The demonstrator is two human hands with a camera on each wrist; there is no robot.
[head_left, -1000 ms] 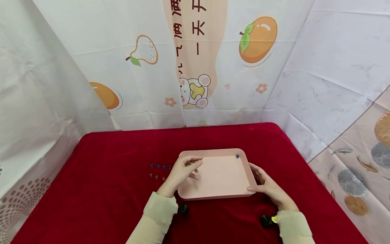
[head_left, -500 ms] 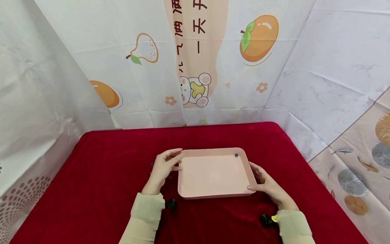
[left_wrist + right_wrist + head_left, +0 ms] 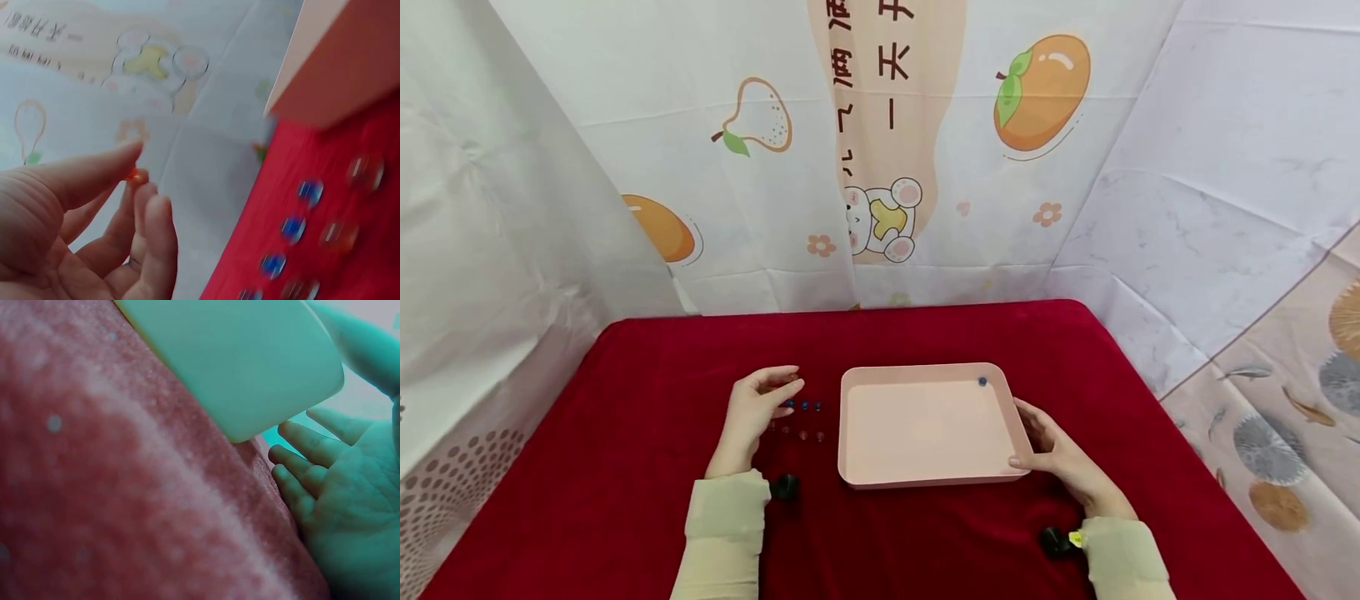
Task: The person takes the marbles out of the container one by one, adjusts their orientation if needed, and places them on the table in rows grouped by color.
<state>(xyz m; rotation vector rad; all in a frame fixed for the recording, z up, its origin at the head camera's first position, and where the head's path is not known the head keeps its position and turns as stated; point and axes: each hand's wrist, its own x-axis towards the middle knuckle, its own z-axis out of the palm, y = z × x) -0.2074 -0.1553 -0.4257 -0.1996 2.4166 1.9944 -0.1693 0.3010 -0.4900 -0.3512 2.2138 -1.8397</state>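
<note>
My left hand [image 3: 751,412] is raised over the left end of two rows of small glass beads. Between its thumb and index fingertip it pinches an orange bead [image 3: 136,176]. Blue beads [image 3: 292,229] form one row on the red cloth, and reddish-orange beads [image 3: 339,235] the other; the hand partly covers the left ends in the head view. My right hand [image 3: 1060,460] grips the right side of a shallow pink tray [image 3: 925,482], thumb over the rim and fingers along the outer wall. A single blue bead [image 3: 982,381] lies in the tray's far right corner.
A red velvet cloth [image 3: 647,467] covers the table. White printed curtains [image 3: 760,208] hang behind it and along both sides. Small dark wrist cameras [image 3: 786,487] sit by the sleeve cuffs.
My left hand has moved left, from over the tray's left side to above the bead rows, uncovering the tray's left wall. The right hand and tray stay in place.
</note>
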